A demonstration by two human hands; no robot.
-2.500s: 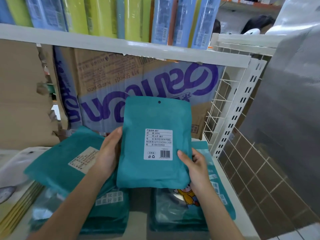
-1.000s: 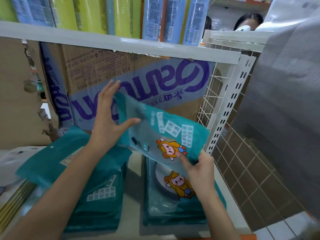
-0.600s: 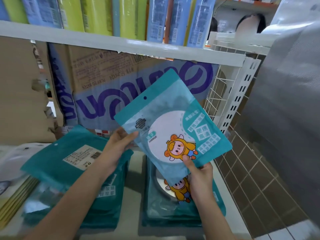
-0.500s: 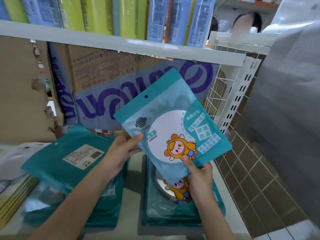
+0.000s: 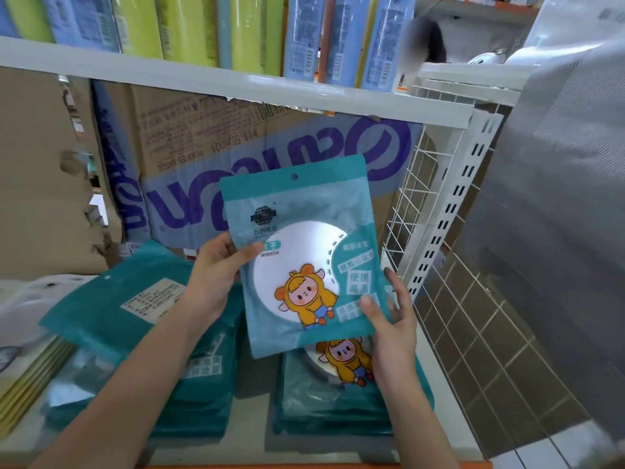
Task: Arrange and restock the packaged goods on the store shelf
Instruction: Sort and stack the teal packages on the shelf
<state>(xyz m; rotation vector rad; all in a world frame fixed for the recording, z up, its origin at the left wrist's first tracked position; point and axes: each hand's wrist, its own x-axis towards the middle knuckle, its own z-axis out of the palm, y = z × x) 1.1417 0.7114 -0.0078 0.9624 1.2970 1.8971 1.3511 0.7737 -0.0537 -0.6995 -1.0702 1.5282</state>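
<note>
A tilted pile (image 5: pixel 111 309) of teal pouches lies left of the left hand (image 5: pixel 213 272), whose fingers (image 5: pixel 218 243) pinch the left edge of an upright mirror pouch (image 5: pixel 304 231). The right hand (image 5: pixel 394 326) clamps its lower right corner, above a second pile (image 5: pixel 338 397) on the shelf (image 5: pixel 250 438).

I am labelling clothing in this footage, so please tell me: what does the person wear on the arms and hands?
Nothing that shows. The left hand and right hand have no gloves, and I see no ring on the fingers. The left forearm and right forearm are bare up to the frame edge: no sleeve, watch or bracelet in view.
</note>
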